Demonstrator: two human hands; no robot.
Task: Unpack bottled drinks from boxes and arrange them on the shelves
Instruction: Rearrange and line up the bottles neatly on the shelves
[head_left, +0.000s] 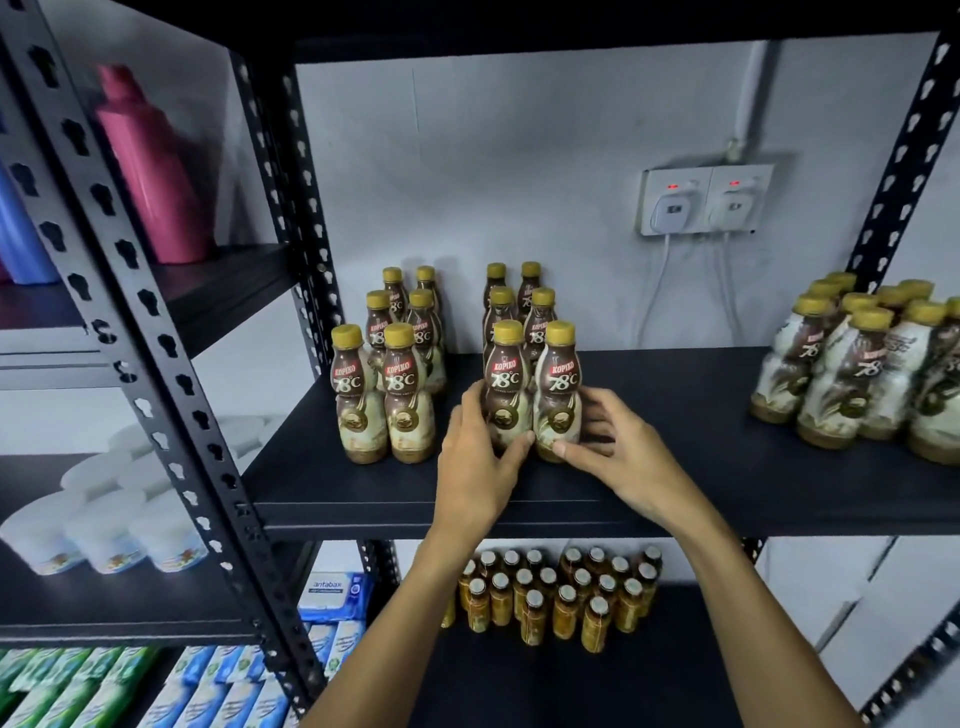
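Two Kopiko 78°C bottles with gold caps stand at the front of a middle cluster on the black shelf (675, 499). My left hand (475, 467) grips the base of the front left bottle (506, 387), thumb across its front. The fingers and thumb of my right hand (618, 457) curl round the base of the front right bottle (560, 389). Several more of these bottles stand in two columns behind them. A left cluster (387, 384) of the same bottles stands apart, and a right cluster (857, 374) sits by the shelf's right end.
A black slotted upright (140, 332) divides this rack from a left rack with pink and blue bottles and white tubs. On the lower shelf stand small amber bottles (561, 597). A wall socket with plugs (706, 200) is behind. Bare shelf lies between the middle and right clusters.
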